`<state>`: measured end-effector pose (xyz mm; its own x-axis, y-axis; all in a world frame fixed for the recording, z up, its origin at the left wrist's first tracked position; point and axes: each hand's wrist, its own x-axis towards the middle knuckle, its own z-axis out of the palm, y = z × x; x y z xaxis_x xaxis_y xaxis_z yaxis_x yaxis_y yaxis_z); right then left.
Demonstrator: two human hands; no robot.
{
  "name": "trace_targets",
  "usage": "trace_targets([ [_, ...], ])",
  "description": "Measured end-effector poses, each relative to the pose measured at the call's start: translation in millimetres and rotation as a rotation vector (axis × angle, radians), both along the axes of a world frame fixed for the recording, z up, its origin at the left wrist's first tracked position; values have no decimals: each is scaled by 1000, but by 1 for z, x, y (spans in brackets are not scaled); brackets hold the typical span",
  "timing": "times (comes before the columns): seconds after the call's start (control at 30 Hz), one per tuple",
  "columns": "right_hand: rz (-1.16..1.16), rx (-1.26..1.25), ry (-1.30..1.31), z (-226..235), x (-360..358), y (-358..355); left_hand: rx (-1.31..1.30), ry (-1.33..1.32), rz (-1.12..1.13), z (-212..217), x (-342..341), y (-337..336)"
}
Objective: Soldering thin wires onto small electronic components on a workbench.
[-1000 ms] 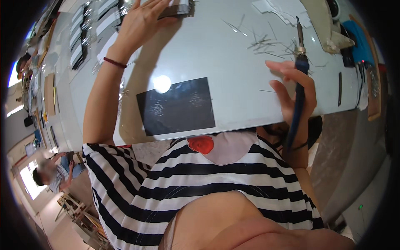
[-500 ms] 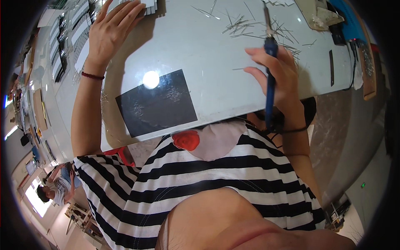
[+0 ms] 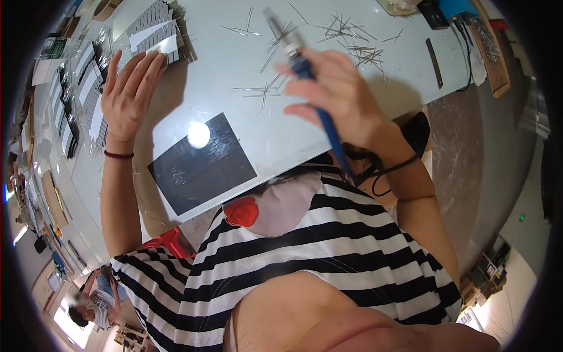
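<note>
My right hand [image 3: 337, 88] grips a soldering iron [image 3: 319, 108] by its blue handle, the metal tip pointing up and away over the table; both are a little blurred. Several thin metal wire pieces [image 3: 258, 92] lie just left of this hand, with looser clusters [image 3: 363, 53] beyond it. My left hand [image 3: 130, 97] hovers or rests at the far left with fingers stretched and spread. Its fingertips are at the near edge of a stack of grey and white ribbed strips [image 3: 155, 35]; whether they touch it I cannot tell.
A dark rectangular sheet [image 3: 202, 167] lies at the near edge of the pale table [image 3: 205, 76]. More ribbed strips in clear wrapping [image 3: 88, 94] lie on the left. At the right are a flat dark strip [image 3: 434, 63], cables [image 3: 463, 56] and a wooden tray [image 3: 489, 50]. Another person [image 3: 97, 302] sits at lower left.
The view has shifted, showing more of the stack. My right hand has moved left with the soldering iron, whose tip leans left now. Several wires show left of it, where one showed before.
</note>
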<state>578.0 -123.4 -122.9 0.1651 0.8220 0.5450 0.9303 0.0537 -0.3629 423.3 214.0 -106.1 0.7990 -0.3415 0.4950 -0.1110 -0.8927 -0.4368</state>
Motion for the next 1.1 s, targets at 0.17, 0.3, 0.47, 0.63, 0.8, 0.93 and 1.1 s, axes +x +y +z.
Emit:
trace_targets([
  [0.17, -279, 1, -105, -12, 42, -35, -4, 60, -19, 8, -21, -16],
  [0.3, -251, 41, -91, -24, 33, -25, 7, 78, -33, 15, -51, -41],
  [0.47, -175, 13, -42, -11, 11, 9, -85, 163, 2, 19, -91, -79],
  [0.63, -97, -25, -48, -3, 3, 27, -241, 238, 48, 3, -118, -113],
  [0.8, 94, -3, 88, -12, -3, 22, -530, 399, 175, 3, -120, -130],
  [0.93, 205, -35, 103, -3, -20, 23, -623, 406, 241, 3, -123, -143],
  [1.1, 204, -5, 125, -9, -13, 29, -663, 345, 269, -9, -119, -153],
])
